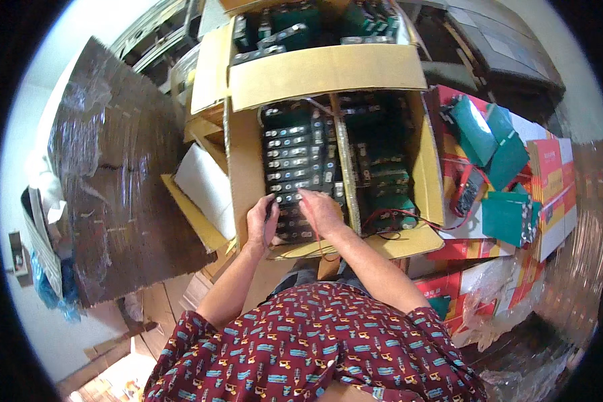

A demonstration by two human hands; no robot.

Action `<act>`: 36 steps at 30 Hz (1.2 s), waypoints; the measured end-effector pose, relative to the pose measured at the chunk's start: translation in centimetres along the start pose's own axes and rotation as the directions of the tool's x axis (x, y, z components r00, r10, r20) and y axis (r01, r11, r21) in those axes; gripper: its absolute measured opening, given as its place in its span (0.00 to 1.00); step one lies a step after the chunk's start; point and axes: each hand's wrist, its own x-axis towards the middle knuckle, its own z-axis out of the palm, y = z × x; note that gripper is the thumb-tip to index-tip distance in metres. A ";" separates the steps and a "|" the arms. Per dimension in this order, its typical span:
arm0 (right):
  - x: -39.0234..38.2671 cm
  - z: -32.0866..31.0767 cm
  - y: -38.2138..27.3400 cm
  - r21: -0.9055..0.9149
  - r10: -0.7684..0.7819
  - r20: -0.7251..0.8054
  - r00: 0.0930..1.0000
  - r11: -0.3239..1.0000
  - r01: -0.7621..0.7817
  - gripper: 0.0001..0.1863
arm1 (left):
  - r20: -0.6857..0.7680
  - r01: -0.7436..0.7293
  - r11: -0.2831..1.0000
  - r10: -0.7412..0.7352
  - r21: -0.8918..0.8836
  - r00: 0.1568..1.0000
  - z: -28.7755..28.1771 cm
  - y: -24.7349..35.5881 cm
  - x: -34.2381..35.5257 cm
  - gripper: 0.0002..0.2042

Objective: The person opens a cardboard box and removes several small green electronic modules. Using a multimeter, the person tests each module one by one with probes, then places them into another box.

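Observation:
An open cardboard box [244, 181] stands in front of me, with a stack of dark, narrow battery-like blocks [289, 163] in its left compartment, metal terminals facing up. My left hand [258, 223] is closed at the left end of the near rows, with something thin and dark along its fingers that I cannot make out. Across from it, my right hand [321, 212] pinches over the same row. A thin red wire [319, 246] hangs under that hand, and its end is hidden by the fingers. More wire [415, 216] runs over the box's right wall toward a red-and-black handheld meter [468, 190].
A cardboard divider [344, 154] splits the box, with green and dark blocks [388, 181] on its right. Behind stands another filled box [328, 70]. Green blocks [508, 218] lie on red-and-white cartons [549, 174] at right. A large film-wrapped stack [127, 181] stands at left.

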 end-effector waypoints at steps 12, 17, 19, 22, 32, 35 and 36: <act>1.8 -0.2 0.3 0.077 -0.043 -0.085 0.995 0.996 0.050 0.20 | -0.056 -0.048 0.997 0.045 -0.053 0.997 1.1 -0.3 1.6 0.16; 1.8 0.1 0.7 0.099 -0.006 -0.060 0.998 0.995 0.012 0.21 | -0.043 -0.035 0.998 0.033 -0.047 0.999 1.5 -0.6 2.1 0.16; 1.9 0.2 0.7 0.076 -0.020 -0.064 0.998 0.997 0.025 0.21 | -0.052 -0.036 0.998 0.033 -0.052 0.998 1.5 -0.7 2.2 0.16; 1.9 0.5 0.6 0.049 -0.028 -0.062 0.998 0.998 0.031 0.21 | -0.065 -0.060 0.998 0.057 -0.035 0.996 1.6 -1.2 2.3 0.16; 2.5 0.7 0.2 0.000 0.064 0.016 0.998 0.998 -0.064 0.19 | -0.087 -0.093 0.989 0.084 -0.115 0.993 2.3 -2.4 2.5 0.16; 2.5 0.7 0.3 0.075 0.077 -0.071 0.994 0.995 -0.072 0.08 | 0.042 0.110 0.984 -0.105 -0.137 0.994 1.6 0.6 2.4 0.17; 2.6 1.3 0.3 -0.056 0.057 -0.048 0.997 0.997 -0.060 0.07 | 0.005 0.042 0.993 -0.042 -0.107 0.999 1.7 -0.7 2.4 0.16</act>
